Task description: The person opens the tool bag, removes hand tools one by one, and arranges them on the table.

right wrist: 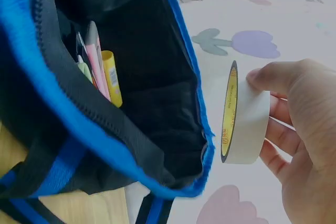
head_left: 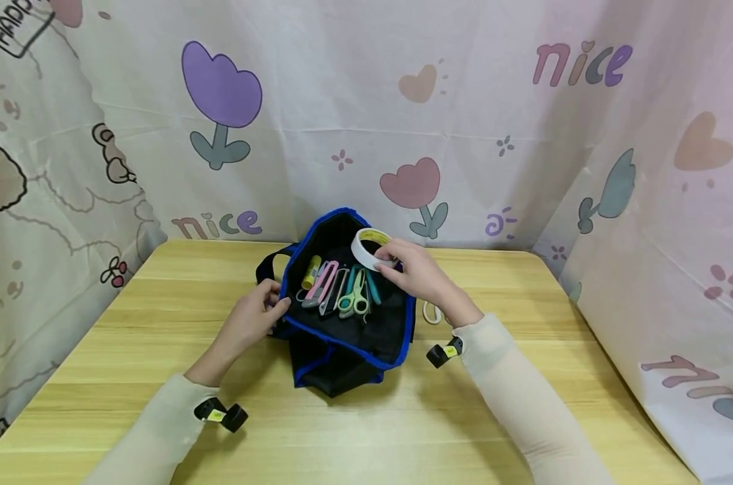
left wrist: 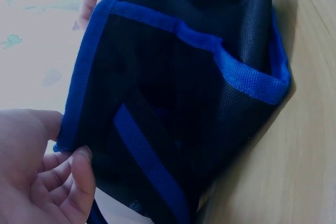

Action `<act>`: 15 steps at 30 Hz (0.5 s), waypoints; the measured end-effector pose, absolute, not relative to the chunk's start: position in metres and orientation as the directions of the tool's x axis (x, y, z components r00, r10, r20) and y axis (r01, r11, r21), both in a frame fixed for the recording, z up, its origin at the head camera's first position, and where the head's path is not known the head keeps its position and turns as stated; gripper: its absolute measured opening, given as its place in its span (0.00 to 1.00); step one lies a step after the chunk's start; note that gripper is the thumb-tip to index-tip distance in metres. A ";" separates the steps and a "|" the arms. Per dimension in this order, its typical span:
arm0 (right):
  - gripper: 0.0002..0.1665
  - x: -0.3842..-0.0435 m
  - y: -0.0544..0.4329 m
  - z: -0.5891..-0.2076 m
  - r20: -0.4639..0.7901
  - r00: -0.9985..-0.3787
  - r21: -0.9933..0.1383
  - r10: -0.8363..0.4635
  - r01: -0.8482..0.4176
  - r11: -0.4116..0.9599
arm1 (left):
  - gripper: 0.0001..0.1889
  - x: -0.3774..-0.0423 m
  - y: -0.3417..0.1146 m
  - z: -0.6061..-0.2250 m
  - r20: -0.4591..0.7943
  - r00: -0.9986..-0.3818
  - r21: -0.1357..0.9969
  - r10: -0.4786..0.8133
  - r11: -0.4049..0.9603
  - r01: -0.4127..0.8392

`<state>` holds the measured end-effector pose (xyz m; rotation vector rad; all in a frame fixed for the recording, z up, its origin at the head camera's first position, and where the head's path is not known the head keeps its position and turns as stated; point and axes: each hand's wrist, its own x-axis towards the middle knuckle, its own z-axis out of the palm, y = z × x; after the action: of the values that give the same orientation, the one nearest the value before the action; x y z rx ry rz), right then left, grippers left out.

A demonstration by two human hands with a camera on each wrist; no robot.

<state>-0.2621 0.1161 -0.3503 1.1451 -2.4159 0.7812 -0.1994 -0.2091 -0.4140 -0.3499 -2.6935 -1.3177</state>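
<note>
A black tool bag (head_left: pixel 378 333) with blue trim sits on the table with its mouth facing up. Inside it lie a yellow glue stick (head_left: pixel 311 272), a pink utility knife (head_left: pixel 325 281), a black-and-silver cutter (head_left: pixel 335 291) and green-handled scissors (head_left: pixel 355 300). My left hand (head_left: pixel 254 311) pinches the bag's left rim, thumb and finger on the blue edging (left wrist: pixel 79 87). With my right hand (head_left: pixel 416 269) I grip a roll of white tape (right wrist: pixel 249 121) by its outer side, at the bag's upper right rim. In the right wrist view the roll stands apart from the rim.
A pale ring-shaped object (head_left: pixel 430 313), partly hidden by the right wrist, lies on the wooden table (head_left: pixel 233 417) right of the bag. Behind the table hangs a printed curtain (head_left: pixel 318 101). A black strap (head_left: pixel 266 263) loops out at the bag's left.
</note>
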 end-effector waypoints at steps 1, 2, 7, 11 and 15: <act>0.06 -0.261 0.120 -0.352 0.527 -0.616 -0.333 -0.585 -0.783 0.525 | 0.14 -0.200 -0.209 -0.414 0.209 -0.966 0.762 0.155 0.593 0.260; 0.06 -0.260 0.123 -0.353 0.529 -0.623 -0.338 -0.576 -0.778 0.530 | 0.14 -0.200 -0.209 -0.415 0.209 -0.965 0.763 0.156 0.592 0.261; 0.05 -0.255 0.141 -0.355 0.549 -0.640 -0.347 -0.537 -0.759 0.551 | 0.14 -0.200 -0.209 -0.416 0.208 -0.966 0.767 0.152 0.588 0.258; 0.05 -0.252 0.159 -0.355 0.572 -0.654 -0.343 -0.494 -0.739 0.580 | 0.14 -0.200 -0.209 -0.415 0.208 -0.966 0.766 0.156 0.588 0.260; 0.06 -0.253 0.176 -0.356 0.583 -0.673 -0.352 -0.455 -0.714 0.605 | 0.14 -0.201 -0.209 -0.414 0.203 -0.967 0.768 0.151 0.589 0.253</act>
<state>-0.2530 0.1755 -0.3560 0.9302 -2.3948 0.7993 -0.2008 -0.2093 -0.4139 -0.3441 -2.6949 -1.3305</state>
